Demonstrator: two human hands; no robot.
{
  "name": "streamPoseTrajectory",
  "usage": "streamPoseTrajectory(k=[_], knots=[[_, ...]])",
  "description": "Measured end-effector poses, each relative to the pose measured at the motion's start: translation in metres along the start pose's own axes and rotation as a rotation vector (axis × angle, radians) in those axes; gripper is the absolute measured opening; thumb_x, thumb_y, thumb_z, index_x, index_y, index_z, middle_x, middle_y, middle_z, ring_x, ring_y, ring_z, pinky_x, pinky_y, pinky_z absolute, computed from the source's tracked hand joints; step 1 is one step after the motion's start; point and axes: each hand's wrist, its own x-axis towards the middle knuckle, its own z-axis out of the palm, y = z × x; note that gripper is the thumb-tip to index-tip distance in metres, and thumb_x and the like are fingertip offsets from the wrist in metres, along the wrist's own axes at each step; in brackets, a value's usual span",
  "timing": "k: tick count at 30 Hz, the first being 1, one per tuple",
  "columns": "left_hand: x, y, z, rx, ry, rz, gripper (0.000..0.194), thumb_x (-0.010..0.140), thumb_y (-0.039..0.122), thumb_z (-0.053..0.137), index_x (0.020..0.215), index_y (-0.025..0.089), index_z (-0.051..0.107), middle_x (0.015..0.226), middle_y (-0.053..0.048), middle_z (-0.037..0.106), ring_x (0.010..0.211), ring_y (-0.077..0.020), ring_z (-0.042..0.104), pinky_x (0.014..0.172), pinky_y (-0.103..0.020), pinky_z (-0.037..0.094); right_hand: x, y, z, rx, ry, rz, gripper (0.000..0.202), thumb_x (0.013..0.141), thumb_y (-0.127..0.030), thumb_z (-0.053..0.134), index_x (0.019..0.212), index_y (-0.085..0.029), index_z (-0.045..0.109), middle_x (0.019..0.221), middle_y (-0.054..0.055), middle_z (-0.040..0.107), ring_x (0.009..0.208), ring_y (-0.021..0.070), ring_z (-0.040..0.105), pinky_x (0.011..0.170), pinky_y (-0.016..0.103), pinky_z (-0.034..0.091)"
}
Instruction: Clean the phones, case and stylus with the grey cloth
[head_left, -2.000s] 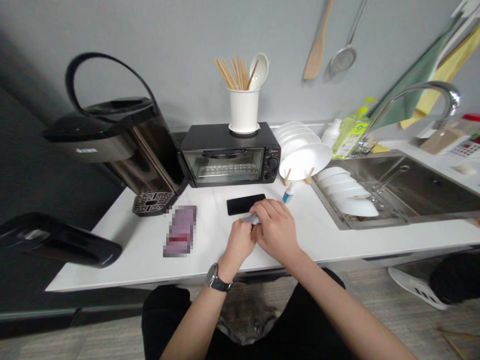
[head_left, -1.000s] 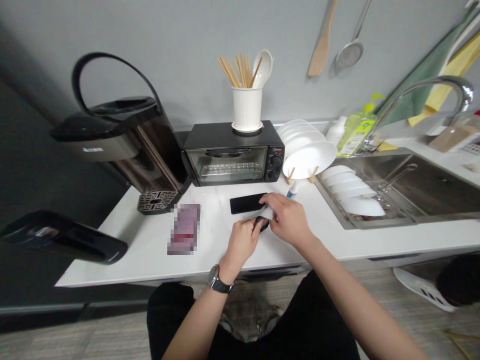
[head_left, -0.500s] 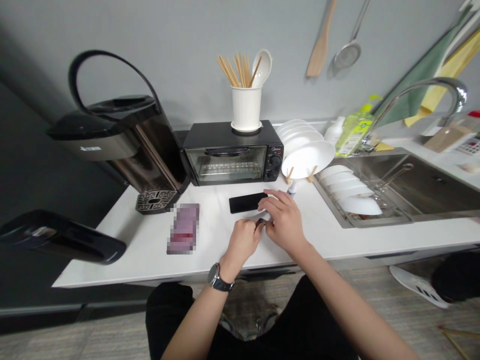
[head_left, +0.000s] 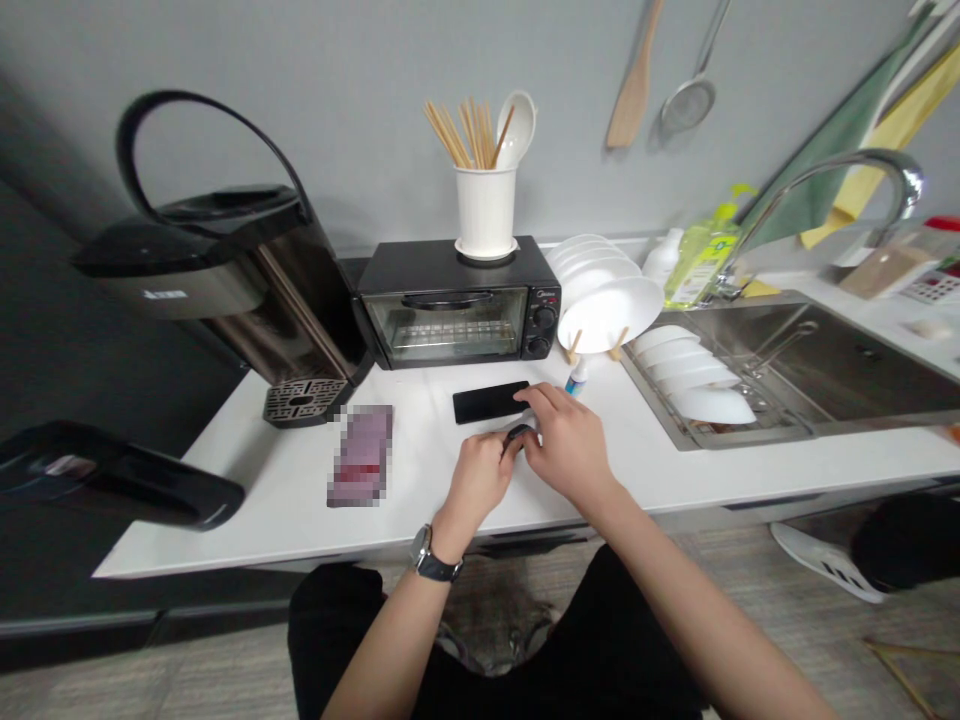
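Note:
My left hand point(head_left: 480, 474), with a watch point(head_left: 429, 556) on its wrist, is closed on one side of a small black curved piece point(head_left: 516, 434). The thumb side of my right hand point(head_left: 565, 436) pinches the other side, while its upper fingers reach forward, bent. Something greyish shows beside the black piece; its exact kind is hidden by my fingers. Just beyond, a black smartphone point(head_left: 489, 402) lies flat on the counter, its right end close to my right fingertips. A small white and blue bottle point(head_left: 576, 378) stands behind my right hand.
On the white counter point(head_left: 427, 500) lie a purple pixelated thing point(head_left: 364, 455) and a dark dispenser point(head_left: 311, 300) stands behind it. A toaster oven point(head_left: 457, 325), racked plates point(head_left: 611, 315) and a sink point(head_left: 825, 375) with bowls line the back and right.
The black piece shows more between my hands, with a greyish part beside it. The small bottle is more visible. The whole view has shifted slightly.

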Motion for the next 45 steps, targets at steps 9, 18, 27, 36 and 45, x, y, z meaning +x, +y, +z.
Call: streamPoseTrajectory(k=[9,18,27,36,45], knots=[[0.001,-0.011,0.003,0.041,0.014,0.001,0.023,0.081,-0.003,0.054,0.084,0.012,0.072,0.081,-0.014,0.077,0.076,-0.0258,0.073,0.068,-0.031,0.051,0.007,-0.007,0.019,-0.06,0.046,-0.493,0.041,0.093,-0.005,0.053,0.13,-0.015,0.065,0.115,0.012,0.075,0.103,0.0249,0.066,0.092,0.041,0.051],[-0.002,-0.001,0.004,-0.035,0.013,0.012,0.028,0.1,0.013,0.053,0.08,0.018,0.072,0.071,-0.007,0.073,0.066,-0.0201,0.07,0.067,-0.028,0.05,0.002,0.005,0.003,0.072,0.006,-0.047,0.046,0.075,0.002,0.052,0.111,-0.018,0.071,0.109,0.008,0.077,0.101,0.0253,0.073,0.09,0.039,0.057],[0.0,-0.011,0.009,-0.001,0.005,0.044,0.02,0.088,0.003,0.057,0.09,0.015,0.072,0.088,-0.011,0.078,0.081,-0.0257,0.073,0.075,-0.036,0.055,-0.002,-0.012,0.019,-0.056,0.106,-0.495,0.038,0.095,-0.002,0.048,0.127,-0.013,0.066,0.123,0.012,0.075,0.116,0.0243,0.067,0.108,0.043,0.049],[0.001,-0.004,0.003,0.012,0.009,0.023,0.027,0.098,0.011,0.055,0.078,0.018,0.073,0.071,-0.006,0.074,0.065,-0.0191,0.07,0.066,-0.026,0.05,0.002,-0.003,0.006,-0.04,0.032,-0.041,0.047,0.074,0.0,0.052,0.114,-0.017,0.069,0.113,0.011,0.077,0.112,0.029,0.07,0.096,0.041,0.055],[0.001,-0.006,0.003,0.029,-0.004,0.017,0.029,0.101,0.015,0.054,0.079,0.017,0.073,0.07,-0.007,0.074,0.066,-0.0202,0.071,0.066,-0.027,0.049,0.006,0.01,0.006,-0.022,0.02,-0.178,0.061,0.074,0.004,0.049,0.129,-0.013,0.068,0.119,0.013,0.077,0.114,0.0273,0.071,0.101,0.043,0.058]])
